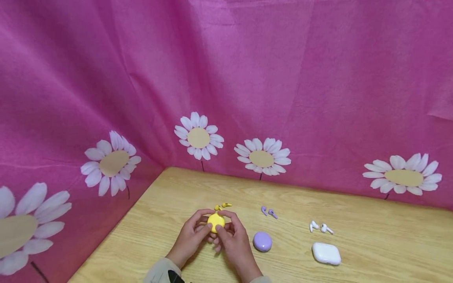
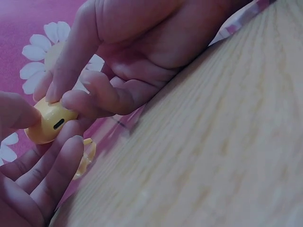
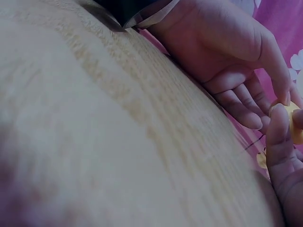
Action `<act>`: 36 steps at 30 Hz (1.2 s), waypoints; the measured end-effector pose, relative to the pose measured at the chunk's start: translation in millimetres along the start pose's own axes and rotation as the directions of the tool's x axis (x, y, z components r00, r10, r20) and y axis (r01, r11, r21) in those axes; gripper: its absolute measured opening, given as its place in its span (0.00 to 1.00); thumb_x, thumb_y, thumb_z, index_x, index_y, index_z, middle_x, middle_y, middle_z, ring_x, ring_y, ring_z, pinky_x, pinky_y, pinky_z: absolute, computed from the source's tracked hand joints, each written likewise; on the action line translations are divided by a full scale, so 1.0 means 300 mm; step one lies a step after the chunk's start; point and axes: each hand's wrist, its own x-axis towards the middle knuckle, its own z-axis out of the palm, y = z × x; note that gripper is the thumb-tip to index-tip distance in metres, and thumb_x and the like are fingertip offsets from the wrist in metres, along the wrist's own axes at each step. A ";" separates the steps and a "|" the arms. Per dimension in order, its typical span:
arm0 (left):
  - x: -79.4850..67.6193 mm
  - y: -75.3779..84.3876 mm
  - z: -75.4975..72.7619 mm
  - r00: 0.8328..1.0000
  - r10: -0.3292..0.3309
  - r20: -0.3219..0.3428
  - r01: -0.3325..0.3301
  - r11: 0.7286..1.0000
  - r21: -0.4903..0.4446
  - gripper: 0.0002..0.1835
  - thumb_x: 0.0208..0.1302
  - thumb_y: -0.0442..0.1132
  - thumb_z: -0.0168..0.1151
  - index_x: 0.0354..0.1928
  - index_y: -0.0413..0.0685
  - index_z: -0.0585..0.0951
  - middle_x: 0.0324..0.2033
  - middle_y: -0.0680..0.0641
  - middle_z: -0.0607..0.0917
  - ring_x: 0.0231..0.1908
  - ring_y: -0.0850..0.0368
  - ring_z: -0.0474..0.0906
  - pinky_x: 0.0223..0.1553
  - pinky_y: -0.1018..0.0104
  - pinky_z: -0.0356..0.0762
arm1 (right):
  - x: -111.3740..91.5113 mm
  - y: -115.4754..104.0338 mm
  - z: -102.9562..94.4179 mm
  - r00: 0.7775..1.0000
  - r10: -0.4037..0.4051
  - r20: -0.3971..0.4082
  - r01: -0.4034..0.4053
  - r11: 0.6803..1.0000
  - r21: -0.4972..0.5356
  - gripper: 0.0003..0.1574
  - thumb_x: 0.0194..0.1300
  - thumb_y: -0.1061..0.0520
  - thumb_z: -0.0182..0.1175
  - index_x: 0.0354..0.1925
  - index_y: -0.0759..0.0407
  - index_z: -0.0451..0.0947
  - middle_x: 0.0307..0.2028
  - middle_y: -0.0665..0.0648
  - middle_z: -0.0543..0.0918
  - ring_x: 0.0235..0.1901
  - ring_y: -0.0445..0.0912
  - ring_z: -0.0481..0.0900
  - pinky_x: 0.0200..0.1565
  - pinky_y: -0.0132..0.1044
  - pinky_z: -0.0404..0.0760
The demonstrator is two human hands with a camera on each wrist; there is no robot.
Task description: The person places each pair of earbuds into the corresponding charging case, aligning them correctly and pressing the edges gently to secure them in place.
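A round, glossy yellow earbud case (image 1: 216, 222) is held up between both hands at the front of the table. My left hand (image 1: 191, 240) grips its left side, thumb on the near face. From the other side my right hand (image 1: 234, 240) pinches it in the same way. The left wrist view shows a dark port slot (image 2: 58, 124) on the rim of the case; in the right wrist view, fingers partly hide the case (image 3: 297, 136). Just beyond the hands lie two yellow earbuds (image 1: 227, 204) on the wooden table (image 1: 293, 267).
Right of the hands sits a round purple case (image 1: 262, 241), with two purple earbuds (image 1: 272, 214) behind it. Farther right stands a white earbud case (image 1: 326, 253), two white earbuds (image 1: 326, 228) beyond it. A pink flowered cloth (image 1: 247, 78) borders the table's back and left.
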 end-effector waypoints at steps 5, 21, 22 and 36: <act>0.001 0.002 0.005 0.999 -0.008 -0.034 0.008 1.000 -0.003 0.20 0.64 0.35 0.62 0.58 0.41 0.76 0.43 0.39 0.78 0.37 0.57 0.81 0.37 0.67 0.82 | -0.002 -0.007 -0.001 1.000 0.016 0.000 -0.016 1.000 0.014 0.23 0.66 0.64 0.58 0.59 0.57 0.71 0.31 0.58 0.74 0.21 0.42 0.77 0.20 0.31 0.79; 0.006 0.005 0.012 0.997 -0.057 -0.045 0.059 0.998 0.034 0.23 0.64 0.34 0.62 0.60 0.38 0.74 0.44 0.41 0.79 0.37 0.57 0.80 0.35 0.70 0.80 | -0.009 -0.019 -0.007 0.999 0.047 0.021 -0.047 0.999 0.013 0.30 0.67 0.66 0.57 0.65 0.61 0.65 0.33 0.58 0.74 0.23 0.42 0.77 0.23 0.30 0.80; 0.005 0.004 0.010 0.997 -0.062 -0.044 0.064 0.997 0.031 0.23 0.64 0.35 0.62 0.61 0.38 0.74 0.44 0.41 0.79 0.37 0.57 0.80 0.35 0.70 0.80 | -0.009 -0.018 -0.006 0.999 0.045 0.021 -0.045 0.999 0.011 0.30 0.67 0.66 0.57 0.65 0.61 0.65 0.33 0.58 0.74 0.23 0.42 0.77 0.23 0.30 0.80; 0.009 0.000 -0.002 0.998 -0.054 -0.016 0.054 0.998 0.029 0.27 0.62 0.35 0.64 0.63 0.36 0.72 0.43 0.43 0.80 0.37 0.58 0.80 0.36 0.70 0.81 | 0.000 -0.011 -0.001 0.998 0.061 0.020 -0.060 0.998 -0.013 0.32 0.66 0.65 0.58 0.67 0.62 0.61 0.35 0.59 0.77 0.24 0.43 0.78 0.24 0.32 0.81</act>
